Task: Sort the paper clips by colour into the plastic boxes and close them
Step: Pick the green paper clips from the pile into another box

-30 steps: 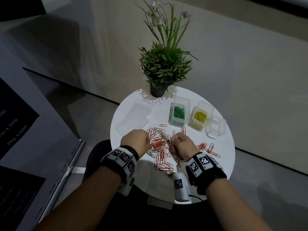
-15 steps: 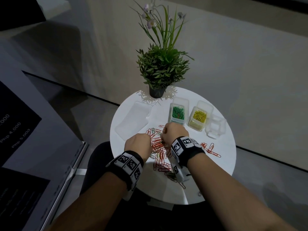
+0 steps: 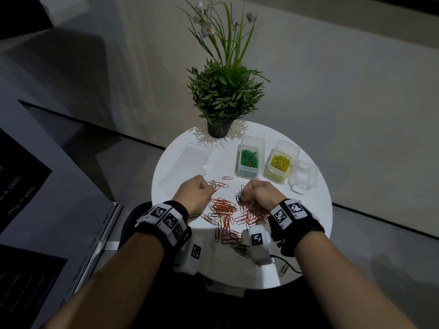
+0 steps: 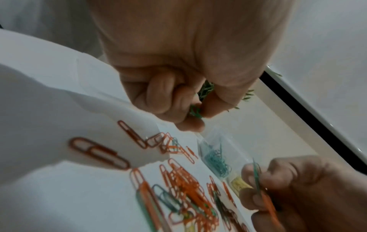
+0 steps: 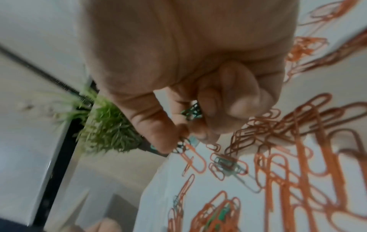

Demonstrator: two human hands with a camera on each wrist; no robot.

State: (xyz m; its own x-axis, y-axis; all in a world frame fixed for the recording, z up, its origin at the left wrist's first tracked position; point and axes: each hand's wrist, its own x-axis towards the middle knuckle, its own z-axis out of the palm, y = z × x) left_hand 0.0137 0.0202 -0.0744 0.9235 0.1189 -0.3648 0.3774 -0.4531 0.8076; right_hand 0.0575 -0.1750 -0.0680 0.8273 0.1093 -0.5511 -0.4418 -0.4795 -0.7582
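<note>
Wrist views blurred; clip count inside each fist can't be told. Left hand (image 3: 193,195) & right hand (image 3: 257,193) both clench green clips (image 4: 195,110) over the red pile (image 3: 225,210) on the table (image 3: 308,222). Vs 0.5 s ago, right hand has pulled back right, off the pile centre. Green box (image 3: 248,160) & yellow box (image 3: 280,166) sit open at far right.

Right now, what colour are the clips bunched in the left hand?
Green paper clips in the left hand; clearest in the left wrist view.

bare tabletop (image 3: 308,233) right of paper clips (image 3: 225,210), potted plant (image 3: 223,96) towering behind open boxes (image 3: 249,160)
</note>
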